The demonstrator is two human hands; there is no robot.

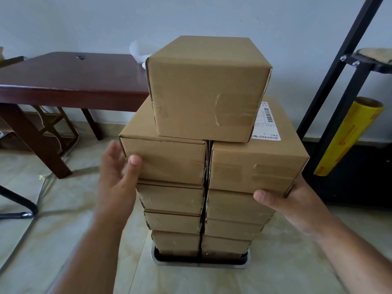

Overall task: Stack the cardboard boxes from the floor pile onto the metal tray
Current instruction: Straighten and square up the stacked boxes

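Two side-by-side columns of brown cardboard boxes stand on the metal tray [199, 264] on the floor. A single box [207, 90] sits on top, straddling both columns. My left hand [115, 177] is at the left side of the left column's upper box [165, 160], its thumb on the front face and its fingers spread beside the box. My right hand [297, 202] cups the lower right corner of the right column's upper box [254, 164], thumb on the front and fingers behind the side. That box carries a white shipping label on its top.
A dark red wooden table [70, 75] stands behind and to the left. A black metal frame [339, 71] and a yellow roll of film [347, 136] stand on the right. A black tubular leg [19, 209] lies on the tiled floor at left.
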